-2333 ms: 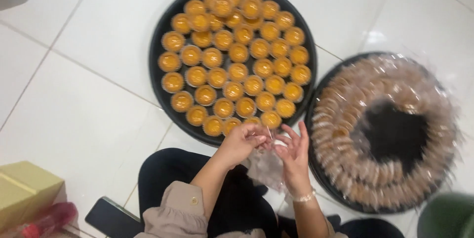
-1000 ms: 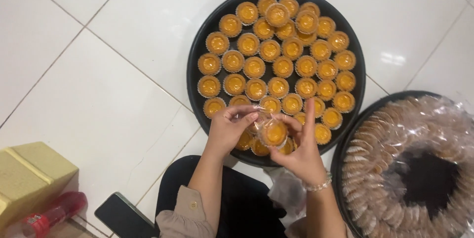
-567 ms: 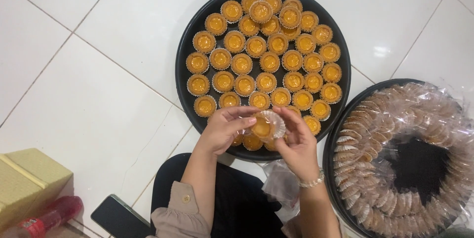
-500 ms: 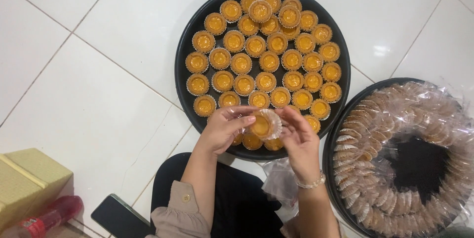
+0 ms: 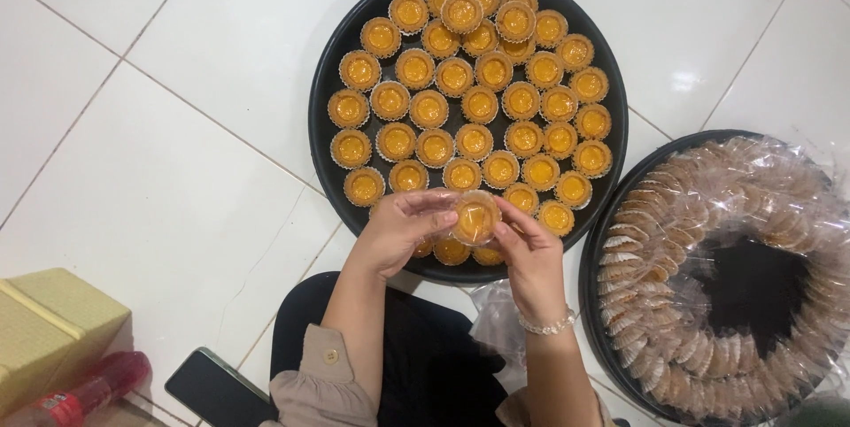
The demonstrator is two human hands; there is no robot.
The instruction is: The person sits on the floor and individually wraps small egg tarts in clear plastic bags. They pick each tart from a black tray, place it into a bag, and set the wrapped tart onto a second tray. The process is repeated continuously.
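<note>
Tart (image 5: pixel 476 217) face-up between hands (image 5: pixel 460 246)

Both hands, left (image 5: pixel 400 230) and right (image 5: pixel 529 254), meet fingertip to fingertip.

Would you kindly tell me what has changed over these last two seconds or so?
Both hands, left hand and right hand, rose from the lap over the round black tray of orange tarts and took up one orange tart in clear wrap. The tray of wrapped tarts stayed put.
</note>
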